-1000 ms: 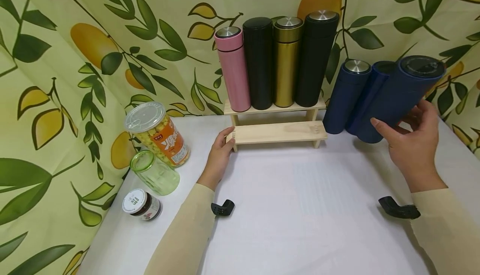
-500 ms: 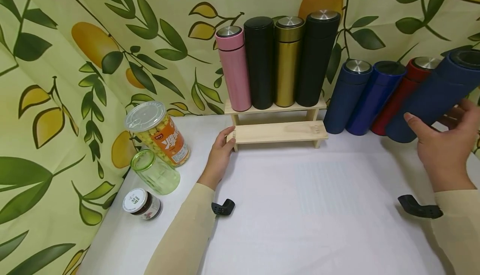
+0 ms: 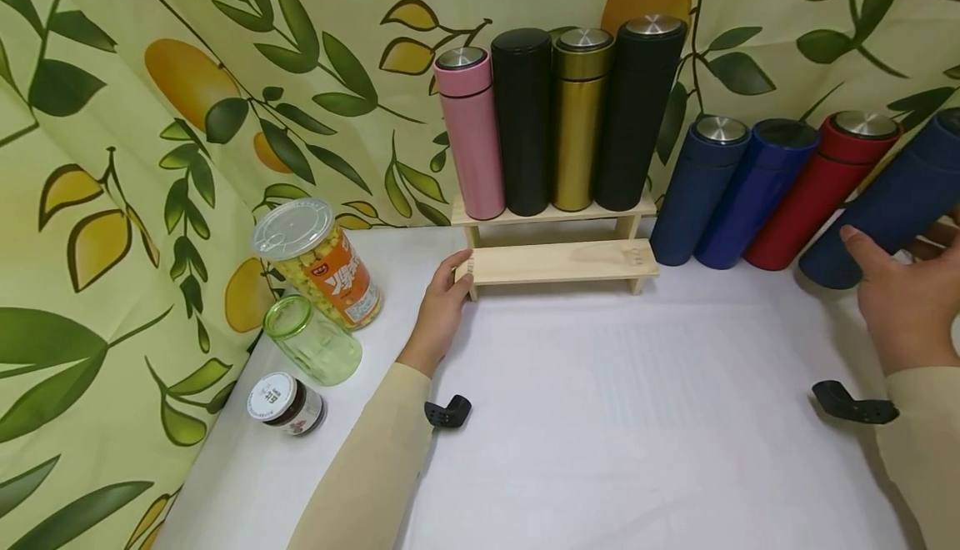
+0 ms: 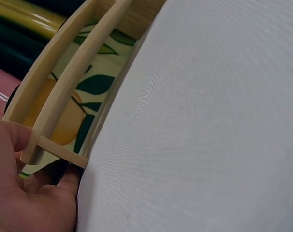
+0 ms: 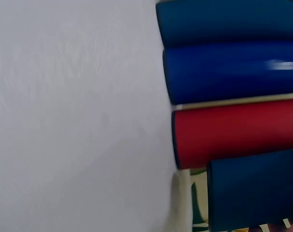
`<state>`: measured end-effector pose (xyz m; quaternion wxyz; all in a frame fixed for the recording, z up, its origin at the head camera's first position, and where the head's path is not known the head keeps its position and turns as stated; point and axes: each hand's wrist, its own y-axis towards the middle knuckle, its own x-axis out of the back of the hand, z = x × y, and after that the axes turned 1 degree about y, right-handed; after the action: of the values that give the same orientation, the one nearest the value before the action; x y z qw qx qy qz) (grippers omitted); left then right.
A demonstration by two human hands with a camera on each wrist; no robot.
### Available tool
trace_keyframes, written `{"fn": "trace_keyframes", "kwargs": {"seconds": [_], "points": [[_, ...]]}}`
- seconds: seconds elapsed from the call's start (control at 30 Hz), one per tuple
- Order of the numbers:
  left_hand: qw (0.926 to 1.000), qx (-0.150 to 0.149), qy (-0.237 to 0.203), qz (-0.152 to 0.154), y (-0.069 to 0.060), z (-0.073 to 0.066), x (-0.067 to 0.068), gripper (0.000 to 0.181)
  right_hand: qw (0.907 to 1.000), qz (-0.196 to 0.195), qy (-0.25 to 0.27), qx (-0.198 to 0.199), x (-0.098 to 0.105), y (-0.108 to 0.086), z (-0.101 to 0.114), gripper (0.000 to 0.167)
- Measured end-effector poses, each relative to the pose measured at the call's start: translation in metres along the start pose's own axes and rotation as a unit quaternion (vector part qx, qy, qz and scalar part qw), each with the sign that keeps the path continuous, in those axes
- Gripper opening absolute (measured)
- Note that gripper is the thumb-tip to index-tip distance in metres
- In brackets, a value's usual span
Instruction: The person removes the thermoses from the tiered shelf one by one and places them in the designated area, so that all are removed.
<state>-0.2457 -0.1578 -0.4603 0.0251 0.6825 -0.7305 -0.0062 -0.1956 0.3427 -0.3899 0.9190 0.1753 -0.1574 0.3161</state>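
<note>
My left hand (image 3: 438, 312) grips the left end of a two-step wooden rack (image 3: 562, 263); in the left wrist view, its thumb and fingers are around the end of the lower step. At far right, my right hand (image 3: 911, 308) holds a thick navy thermos flask (image 3: 885, 212) low on its body. That flask tilts right, its top partly cut off by the frame; in the right wrist view its base appears raised off the cloth. Left of it stand a red flask (image 3: 825, 187), a glossy blue flask (image 3: 757, 196) and another navy flask (image 3: 699, 192).
On the rack's upper step stand a pink flask (image 3: 476, 150), a black flask (image 3: 521, 125), a gold flask (image 3: 581, 133) and a taller black flask (image 3: 642, 117). At left are a popcorn tub (image 3: 330, 271), a green glass (image 3: 318, 342) and a small jar (image 3: 296, 408).
My right hand has carried the thick navy flask to the right, away from the blue flask and past the red one, which has come into view. My left hand stays on the rack.
</note>
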Motion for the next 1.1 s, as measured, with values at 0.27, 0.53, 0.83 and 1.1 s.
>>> {"fn": "trace_keyframes", "kwargs": {"seconds": [0.27,0.53,0.83,1.1], "points": [[1.0000,0.001,-0.002,-0.001,0.002,-0.001,-0.001,0.044,0.9995,-0.015,-0.014,-0.025,-0.007,0.013,-0.010,0.076],[1.0000,0.002,-0.002,-0.002,0.001,-0.003,-0.002,0.045,0.9984,0.000,-0.017,-0.055,-0.018,0.025,-0.014,0.078],[0.9999,0.010,-0.001,-0.003,0.000,-0.004,-0.002,0.045,0.9985,0.006,-0.028,-0.047,-0.026,0.026,-0.014,0.076],[1.0000,0.009,-0.002,0.000,0.000,-0.002,-0.001,0.045,0.9980,0.037,-0.014,-0.049,-0.029,0.034,-0.026,0.076]]}}
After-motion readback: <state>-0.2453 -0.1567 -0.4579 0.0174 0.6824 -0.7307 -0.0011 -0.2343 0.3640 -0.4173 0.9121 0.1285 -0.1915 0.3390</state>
